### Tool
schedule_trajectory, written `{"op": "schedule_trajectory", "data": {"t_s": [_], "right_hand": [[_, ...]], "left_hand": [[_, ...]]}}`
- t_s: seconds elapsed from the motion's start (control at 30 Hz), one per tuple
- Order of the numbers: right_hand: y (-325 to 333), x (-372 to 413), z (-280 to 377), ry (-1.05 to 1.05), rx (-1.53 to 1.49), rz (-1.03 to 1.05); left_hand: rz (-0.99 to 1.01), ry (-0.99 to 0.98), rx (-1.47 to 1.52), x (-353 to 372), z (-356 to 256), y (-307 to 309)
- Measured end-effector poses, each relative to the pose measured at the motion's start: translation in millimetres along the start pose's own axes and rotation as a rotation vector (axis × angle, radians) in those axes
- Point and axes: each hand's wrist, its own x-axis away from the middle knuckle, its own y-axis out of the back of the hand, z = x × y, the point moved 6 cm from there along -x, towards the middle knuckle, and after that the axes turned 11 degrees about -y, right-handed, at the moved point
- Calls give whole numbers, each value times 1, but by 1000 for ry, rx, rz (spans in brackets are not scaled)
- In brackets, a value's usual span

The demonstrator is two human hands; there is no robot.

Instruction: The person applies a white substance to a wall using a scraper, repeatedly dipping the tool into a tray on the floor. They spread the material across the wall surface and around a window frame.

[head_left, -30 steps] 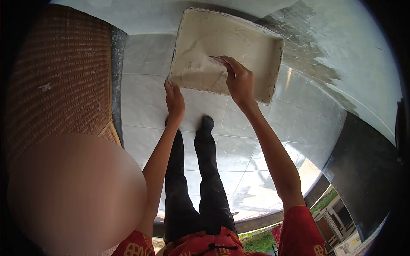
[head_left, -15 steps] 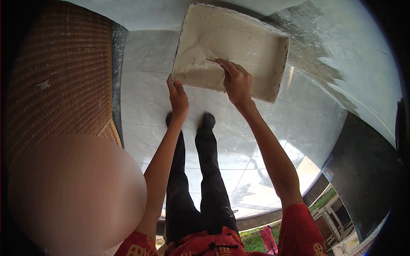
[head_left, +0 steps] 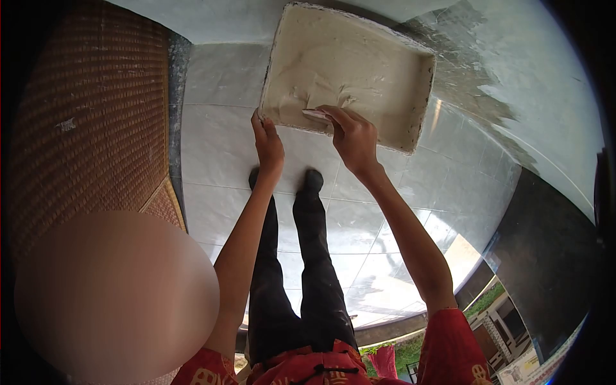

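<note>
A shallow rectangular tray (head_left: 426, 86) with crusted edges holds a wide layer of creamy beige putty (head_left: 359, 61). My left hand (head_left: 269, 146) grips the tray's near left corner, fingers closed on the rim. Over the tray's near side, my right hand (head_left: 357, 138) pinches a thin flat scraper (head_left: 314, 113), seen almost edge-on and smeared with putty. The scraper is low against the near wall of the tray. Behind it the putty shows a smoothed, straight-edged patch and small raised ridges. The fingers hide part of the scraper.
Grey floor tiles (head_left: 224, 154) lie under the tray and around my shoes (head_left: 312, 181). A brown woven panel (head_left: 96, 122) stands at left. On the right is a pale wall (head_left: 545, 83) with a patchy grey area. Another person's blurred head (head_left: 115, 295) is at lower left.
My right hand has drawn the scraper towards me, from the middle of the putty to the near side, leaving a fresh smoothed patch. My left hand stays at the corner.
</note>
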Motion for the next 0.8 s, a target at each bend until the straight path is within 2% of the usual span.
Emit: {"op": "schedule_trajectory", "data": {"t_s": [0.13,0.33,0.5,0.8], "right_hand": [[-1,2,6,6,28,54],[1,-5,11,-14,24,86],[-1,-9,9,-31,13,113],[1,-31,10,-55,9,207]], "left_hand": [[35,-5,-43,-2,1,2],[-20,12,22,-2,-5,4],[51,-13,-32,-4,4,7],[0,-12,-7,-5,-3,9]]}}
